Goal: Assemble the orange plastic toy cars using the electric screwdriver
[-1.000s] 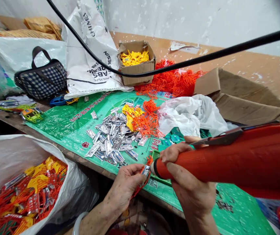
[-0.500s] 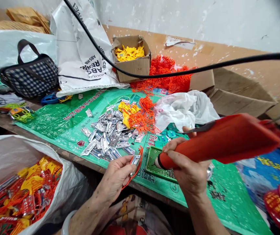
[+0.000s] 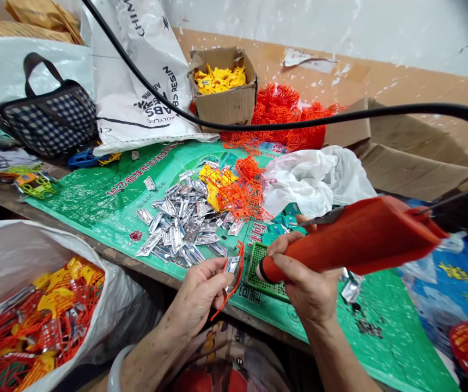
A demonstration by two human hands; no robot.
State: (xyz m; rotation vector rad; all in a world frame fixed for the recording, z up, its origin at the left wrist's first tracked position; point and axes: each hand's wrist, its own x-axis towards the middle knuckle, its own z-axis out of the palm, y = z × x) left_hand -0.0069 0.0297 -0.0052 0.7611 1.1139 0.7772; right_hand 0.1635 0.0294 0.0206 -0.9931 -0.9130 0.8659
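Between thumb and fingers, my left hand [image 3: 201,288] pinches a thin orange plastic piece [image 3: 237,280] with a small silver metal plate [image 3: 232,265] on it. My right hand [image 3: 313,291] is wrapped round an electric screwdriver [image 3: 352,237] with a red cover, held slanting with its pale tip down to the left. That tip is over a green basket [image 3: 253,272] with small dark screws in it; whether it touches them I cannot tell. Behind the left hand lies a pile of silver plates [image 3: 180,223]. Yellow plastic pieces [image 3: 214,188] and orange plastic pieces [image 3: 244,193] lie beside the pile.
A white sack [image 3: 123,283] of orange and yellow pieces stands at the lower left. Along the back are a checked bag [image 3: 49,117], a cardboard box [image 3: 225,106] of yellow pieces, an orange heap [image 3: 283,122] and a white plastic bag [image 3: 315,179]. A black cable [image 3: 299,126] spans the view.
The screwdriver's tip has left the plate in my left hand and moved over the green basket. My left hand keeps hold of the orange piece, now apart from the tool.
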